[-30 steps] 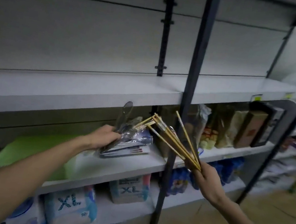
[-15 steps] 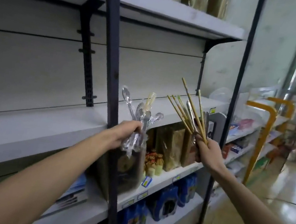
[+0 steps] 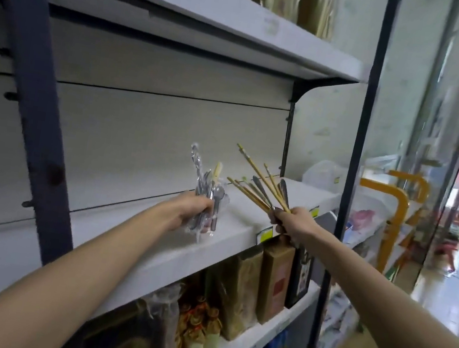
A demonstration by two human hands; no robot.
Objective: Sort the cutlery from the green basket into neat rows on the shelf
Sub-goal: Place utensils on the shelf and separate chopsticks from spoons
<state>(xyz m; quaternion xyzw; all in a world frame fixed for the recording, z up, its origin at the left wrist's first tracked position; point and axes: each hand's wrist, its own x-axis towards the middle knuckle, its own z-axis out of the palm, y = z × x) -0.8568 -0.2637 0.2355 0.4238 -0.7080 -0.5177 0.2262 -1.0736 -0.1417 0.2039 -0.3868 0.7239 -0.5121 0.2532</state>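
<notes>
Head view
Landmark: white shelf point(image 3: 237, 231), middle board of a rack with dark blue posts; all places below told from it.
Left hand point(image 3: 186, 212): raised over the shelf's front part, fingers curled tight round a bunch of spoons in clear wrap.
Spoons point(image 3: 209, 182): metal, sheathed in crinkled plastic, bowls pointing up and a little back toward the shelf's rear wall; one cream-coloured handle among them; lower ends of the wrap hanging just above the shelf board, touching or not cannot be told.
Right hand point(image 3: 294, 222): just right of the left hand, above the shelf's front edge, fingers closed round the lower ends of a fan of chopsticks and some metal pieces.
Chopsticks point(image 3: 257, 178): yellow-brown, splayed up and leftward over the shelf, tips spread apart, longest one reaching highest toward the rear wall.
Metal pieces point(image 3: 285, 192): a couple of grey handles or blades among the chopsticks, kind too blurred to tell.
Green basket: out of view.
Price tags point(image 3: 265, 235): yellow-green, stuck on the shelf's front lip, one under the right hand.
Below the shelf: brown boxes point(image 3: 273, 278) and paper-wrapped packs standing in a row, small jars to their left.
Above the shelf: another white board carrying tall yellowish packs.
Right of the shelf: white plastic bag point(image 3: 323, 173) at its far end, beyond it yellow rails point(image 3: 394, 216) and a glossy floor.
</notes>
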